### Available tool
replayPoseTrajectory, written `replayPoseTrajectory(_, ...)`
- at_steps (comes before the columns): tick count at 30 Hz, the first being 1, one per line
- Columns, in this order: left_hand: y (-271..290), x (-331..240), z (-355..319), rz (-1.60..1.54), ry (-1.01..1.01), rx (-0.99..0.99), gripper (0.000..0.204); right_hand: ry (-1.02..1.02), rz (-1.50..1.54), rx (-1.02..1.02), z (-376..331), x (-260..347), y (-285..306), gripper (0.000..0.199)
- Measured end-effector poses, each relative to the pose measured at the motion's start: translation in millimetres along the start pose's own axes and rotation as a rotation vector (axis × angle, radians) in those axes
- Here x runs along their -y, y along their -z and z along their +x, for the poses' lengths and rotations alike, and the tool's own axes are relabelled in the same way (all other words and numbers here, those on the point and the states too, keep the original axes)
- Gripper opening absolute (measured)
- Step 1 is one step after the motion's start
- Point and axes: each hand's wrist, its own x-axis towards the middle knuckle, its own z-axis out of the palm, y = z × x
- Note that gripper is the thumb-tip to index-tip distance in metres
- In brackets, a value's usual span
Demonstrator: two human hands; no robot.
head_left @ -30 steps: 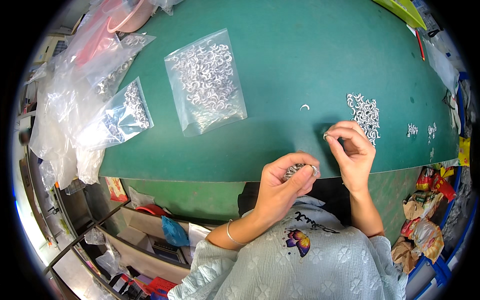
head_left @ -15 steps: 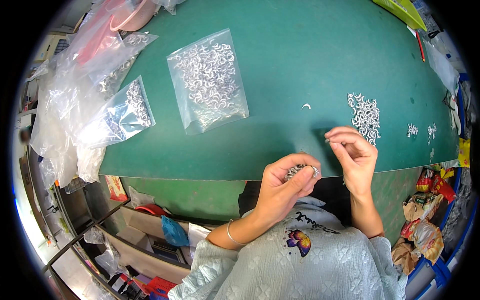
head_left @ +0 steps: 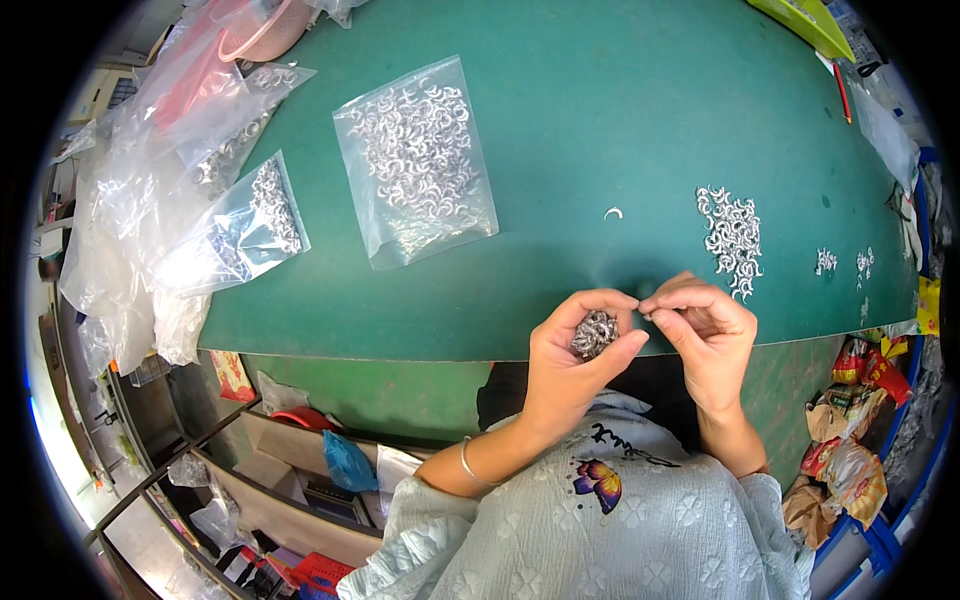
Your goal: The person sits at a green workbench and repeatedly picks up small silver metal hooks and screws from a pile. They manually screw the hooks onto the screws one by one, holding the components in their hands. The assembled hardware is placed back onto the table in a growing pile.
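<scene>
In my left hand (head_left: 560, 360) a handful of small silver crescent-shaped pieces (head_left: 597, 334) rests against the curled fingers. My right hand (head_left: 708, 335) pinches one small piece (head_left: 647, 316) between thumb and fingertips, mostly covered by them; its fingertips meet the left hand's index fingertip. Beyond the right hand lies a pile of silver crescents (head_left: 733, 240) on the green table (head_left: 560, 120). One single crescent (head_left: 613, 213) lies apart, left of that pile. Farther left is a clear plastic bag (head_left: 420, 160) full of the same pieces.
Two small clusters of metal pieces (head_left: 825, 261) lie toward the table's right side. Plastic bags (head_left: 130, 240) and a pink basket (head_left: 268, 35) crowd the far left. A yellow-green tray (head_left: 805, 25) stands at the back right. Open shelving (head_left: 300, 500) is below the table at left.
My right hand has moved left and slightly nearer, bringing its fingertips to my left hand. The left hand's fingers have loosened, so more of the metal pieces show.
</scene>
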Motion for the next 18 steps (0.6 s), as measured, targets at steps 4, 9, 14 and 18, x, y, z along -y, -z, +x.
replayPoseTrajectory(4,-2,2,4,0.081,-0.083,0.011,0.017,0.018,-0.044,0.008,-1,1,-1,0.013)
replayPoseTrajectory(9,-2,-1,5,0.076,0.005,-0.015,0.014,0.041,-0.182,-0.006,-2,4,-4,0.015)
replayPoseTrajectory(14,7,2,5,-0.441,0.240,0.039,0.010,-0.121,-0.112,0.064,13,1,4,0.019)
replayPoseTrajectory(18,5,2,10,-0.549,0.219,0.058,0.010,0.271,-0.861,0.004,45,-11,-2,0.024)
